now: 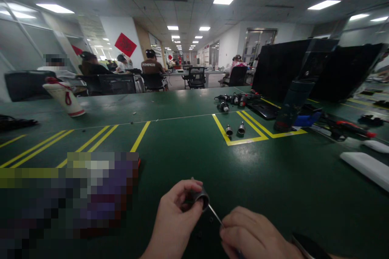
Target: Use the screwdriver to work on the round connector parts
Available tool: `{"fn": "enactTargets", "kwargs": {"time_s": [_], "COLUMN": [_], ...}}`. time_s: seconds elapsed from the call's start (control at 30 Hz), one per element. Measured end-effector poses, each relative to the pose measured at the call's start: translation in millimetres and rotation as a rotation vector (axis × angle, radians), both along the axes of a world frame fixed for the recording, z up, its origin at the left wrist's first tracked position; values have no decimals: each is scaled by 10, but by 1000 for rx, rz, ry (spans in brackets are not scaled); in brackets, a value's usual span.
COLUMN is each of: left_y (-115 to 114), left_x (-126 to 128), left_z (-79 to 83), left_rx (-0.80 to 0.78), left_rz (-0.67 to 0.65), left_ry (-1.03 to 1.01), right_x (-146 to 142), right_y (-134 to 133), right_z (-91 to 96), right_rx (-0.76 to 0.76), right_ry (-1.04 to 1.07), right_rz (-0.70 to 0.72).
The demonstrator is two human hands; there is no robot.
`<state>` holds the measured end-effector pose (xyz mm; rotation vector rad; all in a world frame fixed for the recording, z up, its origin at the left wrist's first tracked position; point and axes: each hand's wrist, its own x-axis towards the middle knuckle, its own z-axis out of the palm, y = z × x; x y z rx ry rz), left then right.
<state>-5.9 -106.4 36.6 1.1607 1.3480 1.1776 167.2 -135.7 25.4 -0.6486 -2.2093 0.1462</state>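
A grey metal cup (205, 192) is held over the near middle of the desk (170, 145), clamped between the fingers of the left hand (176, 214). A thin metal rod (215, 214) is gripped by the fingers of the right hand (252, 230), its tip set near the cup's mouth; whether contact is made cannot be told. Farther off, to the right, two similar cups (241, 128) are bordered by yellow tape (247, 141).

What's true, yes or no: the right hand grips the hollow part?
No, the left hand grips the hollow part; the right hand holds a thin rod.
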Motion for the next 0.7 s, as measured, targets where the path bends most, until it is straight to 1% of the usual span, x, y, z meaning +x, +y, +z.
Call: {"fn": "enactTargets", "kwargs": {"time_s": [0.07, 0.23, 0.43, 0.53, 0.7], "left_y": [2, 3, -5, -10, -7], "left_x": [4, 21, 40, 44, 31], "left_z": [5, 41, 50, 30, -17], "left_rx": [-12, -32, -20, -5, 19], "left_rz": [3, 21, 14, 9, -13], "left_ry": [-16, -39, -40, -41, -29], "right_x": [2, 30, 39, 28, 29], "right_y": [17, 15, 2, -3, -13], "right_z": [19, 68, 89, 100, 118], "right_rx": [-20, -40, -88, -70, -37], "right_ry": [29, -14, 11, -1, -57], "right_rz": [7, 47, 18, 1, 16]}}
